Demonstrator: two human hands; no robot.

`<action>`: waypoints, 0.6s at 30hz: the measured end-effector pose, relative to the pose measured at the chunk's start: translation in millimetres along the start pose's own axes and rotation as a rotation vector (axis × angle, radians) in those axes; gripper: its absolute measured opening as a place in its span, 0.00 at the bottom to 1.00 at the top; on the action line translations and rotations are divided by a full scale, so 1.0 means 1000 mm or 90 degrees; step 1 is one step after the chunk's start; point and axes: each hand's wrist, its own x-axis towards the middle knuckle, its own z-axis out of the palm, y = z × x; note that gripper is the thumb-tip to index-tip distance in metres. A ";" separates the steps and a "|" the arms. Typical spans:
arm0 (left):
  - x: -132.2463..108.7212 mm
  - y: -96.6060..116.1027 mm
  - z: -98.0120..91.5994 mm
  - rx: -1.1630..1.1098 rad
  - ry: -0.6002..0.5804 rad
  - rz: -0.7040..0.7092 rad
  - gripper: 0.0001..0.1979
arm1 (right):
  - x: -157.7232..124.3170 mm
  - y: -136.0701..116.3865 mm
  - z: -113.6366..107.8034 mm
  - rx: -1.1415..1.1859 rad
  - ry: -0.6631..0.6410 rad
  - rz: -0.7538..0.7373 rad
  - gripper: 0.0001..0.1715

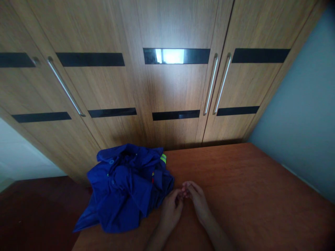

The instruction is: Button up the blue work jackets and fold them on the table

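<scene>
A heap of blue work clothing (125,188) lies crumpled on the reddish-brown wooden table (235,195), with buttons and a yellow-green reflective strip showing. Just right of its lower edge, my left hand (171,207) rests with fingers curled in and the thumb bent toward them. My right hand (197,198) meets it from the right, its fingers curled too, and the fingertips of both hands touch or nearly touch. I see no object between them, and the inner sides of the fingers are partly hidden.
Behind the table stands a wooden wardrobe (172,87) with dark strips and long metal handles (211,83). A pale wall (300,139) borders the table on the right. The table's left edge drops to a dark red floor (39,212).
</scene>
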 end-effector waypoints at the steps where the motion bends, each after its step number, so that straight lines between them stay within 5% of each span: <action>1: 0.000 0.000 0.000 -0.001 0.000 0.001 0.11 | 0.000 0.000 0.000 -0.001 -0.001 -0.001 0.20; 18: 0.000 0.002 -0.001 0.001 -0.003 0.004 0.11 | 0.001 0.001 -0.001 0.004 -0.005 0.004 0.20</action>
